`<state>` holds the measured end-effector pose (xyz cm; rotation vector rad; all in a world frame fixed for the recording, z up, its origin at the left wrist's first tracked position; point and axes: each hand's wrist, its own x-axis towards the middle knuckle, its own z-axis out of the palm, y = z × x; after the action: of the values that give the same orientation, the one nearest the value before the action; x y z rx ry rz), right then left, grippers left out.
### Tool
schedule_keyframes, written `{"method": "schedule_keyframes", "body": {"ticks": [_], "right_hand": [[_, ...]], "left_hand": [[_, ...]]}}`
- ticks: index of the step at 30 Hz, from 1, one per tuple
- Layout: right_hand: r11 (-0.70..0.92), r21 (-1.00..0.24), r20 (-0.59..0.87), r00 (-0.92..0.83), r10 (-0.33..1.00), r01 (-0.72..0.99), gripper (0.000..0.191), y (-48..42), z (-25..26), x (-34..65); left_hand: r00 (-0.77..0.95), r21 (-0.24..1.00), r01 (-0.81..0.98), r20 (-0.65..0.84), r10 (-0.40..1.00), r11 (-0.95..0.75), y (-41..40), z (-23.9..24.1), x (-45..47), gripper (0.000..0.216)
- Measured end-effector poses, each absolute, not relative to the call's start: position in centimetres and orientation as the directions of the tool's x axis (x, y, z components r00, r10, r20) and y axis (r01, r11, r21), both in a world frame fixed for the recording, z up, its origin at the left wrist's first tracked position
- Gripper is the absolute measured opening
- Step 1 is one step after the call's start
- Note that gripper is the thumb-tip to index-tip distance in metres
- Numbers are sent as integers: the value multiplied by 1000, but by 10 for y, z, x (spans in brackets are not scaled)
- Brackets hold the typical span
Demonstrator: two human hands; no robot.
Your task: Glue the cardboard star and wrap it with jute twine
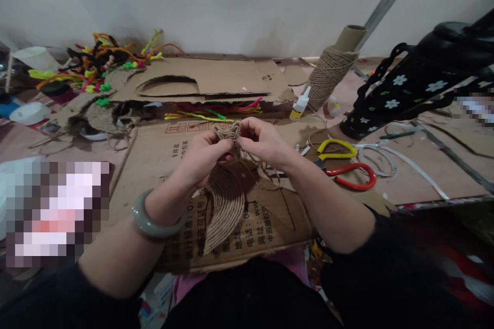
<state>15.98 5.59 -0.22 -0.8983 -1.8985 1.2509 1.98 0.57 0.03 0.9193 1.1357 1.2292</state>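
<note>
My left hand (200, 157) and my right hand (262, 141) meet over a flattened cardboard box (154, 154), both pinched on a jute-wrapped craft piece (226, 200). The piece is a curved, crescent-like shape covered in coiled twine, hanging down from my fingers toward my lap. Its upper end (228, 131) sits between my fingertips. A loose strand of twine (270, 175) curls off to the right below my right wrist. A grey-green bangle (148, 218) circles my left wrist.
A cone of jute twine (330, 74) and a small glue bottle (300, 104) stand behind. Yellow and red scissors (345, 164) lie at the right, beside a black flowered bag (409, 87). Coloured pipe cleaners (96, 59) pile at the back left, with more (216, 112) on cut cardboard.
</note>
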Motion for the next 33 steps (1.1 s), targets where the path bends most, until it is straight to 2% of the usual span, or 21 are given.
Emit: {"method": "schedule_keyframes", "body": {"ticks": [6,13,19,24,27,33], "right_hand": [[312,-938,164,-598,784,151,17,57,-1,163],[223,-966,113,-567,816,129,22,56,3,165],[286,-948,145,-612,778,140,17,57,9,172],[363,-910,103,-738,666,200,24,57,13,178],[392,-892,118,-720,684,226,26,57,11,176],[363,-912,173,-620,765,194,25,57,9,172]], "left_hand": [[45,931,-293,-213,976,217,5,2,18,16],[22,940,-286,-187,982,185,5,1,19,16],[81,931,-277,-223,971,237,5,1,15,17],[167,944,-133,-279,946,302,4,1,8,19],[162,962,-39,-260,952,270,3,0,9,14],[60,990,-23,-138,989,139,5,-4,11,13]]}}
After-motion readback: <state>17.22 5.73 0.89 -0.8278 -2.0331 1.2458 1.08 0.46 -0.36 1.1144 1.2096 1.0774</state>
